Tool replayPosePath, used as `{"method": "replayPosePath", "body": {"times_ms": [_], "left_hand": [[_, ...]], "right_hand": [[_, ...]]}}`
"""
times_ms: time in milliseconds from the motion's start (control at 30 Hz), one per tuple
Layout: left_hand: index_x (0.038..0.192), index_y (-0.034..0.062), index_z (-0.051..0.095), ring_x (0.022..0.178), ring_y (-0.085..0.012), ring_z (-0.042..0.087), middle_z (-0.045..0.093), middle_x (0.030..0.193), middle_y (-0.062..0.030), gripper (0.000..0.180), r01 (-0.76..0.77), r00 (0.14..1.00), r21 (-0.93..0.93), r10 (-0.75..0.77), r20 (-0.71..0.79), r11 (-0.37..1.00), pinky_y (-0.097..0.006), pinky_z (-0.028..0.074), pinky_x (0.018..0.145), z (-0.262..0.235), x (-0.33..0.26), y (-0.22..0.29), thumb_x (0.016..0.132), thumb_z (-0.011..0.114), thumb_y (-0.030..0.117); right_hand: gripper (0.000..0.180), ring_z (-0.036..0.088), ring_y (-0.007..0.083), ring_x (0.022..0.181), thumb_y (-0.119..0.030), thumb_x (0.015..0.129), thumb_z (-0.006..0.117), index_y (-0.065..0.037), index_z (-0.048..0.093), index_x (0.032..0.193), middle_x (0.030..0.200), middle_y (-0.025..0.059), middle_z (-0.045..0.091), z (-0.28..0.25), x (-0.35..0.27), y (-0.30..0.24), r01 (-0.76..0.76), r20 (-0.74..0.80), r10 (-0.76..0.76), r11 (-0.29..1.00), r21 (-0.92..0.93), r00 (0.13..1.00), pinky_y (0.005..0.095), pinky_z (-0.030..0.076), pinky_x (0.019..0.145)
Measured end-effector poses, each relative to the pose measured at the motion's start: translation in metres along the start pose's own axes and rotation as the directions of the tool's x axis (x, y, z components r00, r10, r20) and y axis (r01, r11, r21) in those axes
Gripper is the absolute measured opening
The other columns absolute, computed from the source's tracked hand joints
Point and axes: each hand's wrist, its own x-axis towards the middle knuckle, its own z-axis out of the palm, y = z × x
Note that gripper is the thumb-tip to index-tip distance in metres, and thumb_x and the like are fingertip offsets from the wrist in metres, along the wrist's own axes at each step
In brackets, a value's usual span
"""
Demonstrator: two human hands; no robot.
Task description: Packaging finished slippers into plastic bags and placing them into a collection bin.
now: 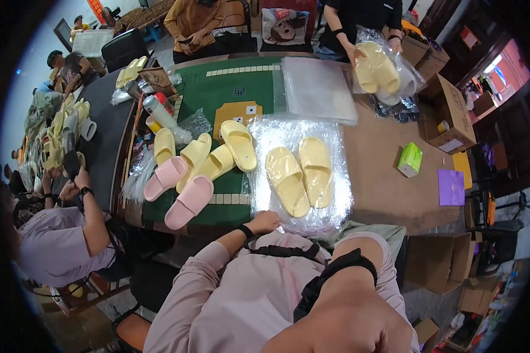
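Observation:
My left hand [264,222] rests at the table's near edge with curled fingers, at the lower left corner of a clear plastic bag [341,197]. A pair of pale yellow slippers [300,176] lies side by side on the stack of clear bags, toes away from me; whether they are inside the top bag is hard to tell. Close to the camera, my right hand [353,326] is raised over my lap, its fingers mostly hidden. Left of the bags lie several loose yellow slippers [195,156] and two pink slippers [188,202].
Flat clear bags [318,88] are stacked farther back. A green box [410,159] and a purple card [451,187] lie on the right. Opposite, a co-worker's hands hold bagged yellow slippers [376,67]. A bottle [159,110] stands left. An open carton [439,262] sits beside my right side.

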Motion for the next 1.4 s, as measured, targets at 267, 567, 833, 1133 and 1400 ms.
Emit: {"method": "replayPosePath", "body": {"times_ms": [267,567,833,1133,1400], "left_hand": [[0.103,0.0189,0.063,0.096,-0.0297,0.054,0.060,0.098,-0.0106,0.029,-0.016,1.000,0.006,0.016,-0.009,1.000,-0.043,0.040,0.085,-0.005,-0.003,0.005,0.079,0.047,0.025],[0.100,0.0164,0.063,0.095,-0.0306,0.055,0.059,0.098,-0.0120,0.028,-0.038,0.999,0.026,0.038,-0.013,0.999,-0.044,0.041,0.083,0.003,-0.001,-0.001,0.081,0.046,0.027],[0.098,0.0147,0.064,0.094,-0.0309,0.055,0.060,0.097,-0.0112,0.027,-0.068,0.994,0.007,0.068,-0.085,0.998,-0.045,0.040,0.084,0.002,0.000,0.001,0.081,0.047,0.028],[0.094,0.0130,0.063,0.092,-0.0320,0.055,0.059,0.095,-0.0119,0.027,-0.027,1.000,0.035,0.028,-0.012,0.999,-0.045,0.041,0.082,0.003,0.000,-0.002,0.083,0.045,0.029],[0.097,0.0144,0.064,0.094,-0.0309,0.054,0.060,0.095,-0.0122,0.027,-0.058,0.998,-0.011,0.058,-0.023,0.998,-0.043,0.041,0.082,-0.002,-0.003,0.002,0.083,0.045,0.028]], "right_hand": [[0.017,0.046,0.0175,0.063,-0.005,0.080,0.055,0.004,0.058,0.094,0.085,0.0105,0.048,-0.005,0.004,0.003,0.048,0.097,-0.043,0.998,-0.043,0.994,0.0266,0.037,0.055],[0.016,0.048,0.0190,0.067,-0.006,0.080,0.055,0.004,0.057,0.092,0.085,0.0103,0.049,-0.015,0.005,0.042,0.371,0.244,-0.370,0.928,0.041,0.897,0.0259,0.037,0.058],[0.018,0.050,0.0192,0.071,-0.010,0.080,0.059,0.005,0.055,0.090,0.081,0.0101,0.052,-0.017,0.017,-0.034,-0.299,0.313,0.417,0.883,-0.362,0.853,0.0287,0.038,0.061],[0.029,0.049,0.0199,0.077,-0.020,0.078,0.065,0.006,0.056,0.087,0.076,0.0088,0.051,-0.016,0.016,0.014,0.257,0.227,-0.232,0.962,-0.090,0.946,0.0293,0.038,0.063],[0.030,0.048,0.0196,0.075,-0.023,0.077,0.067,0.003,0.056,0.087,0.084,0.0092,0.052,-0.020,0.009,0.006,0.171,0.224,-0.125,0.965,-0.197,0.966,0.0287,0.037,0.063]]}}
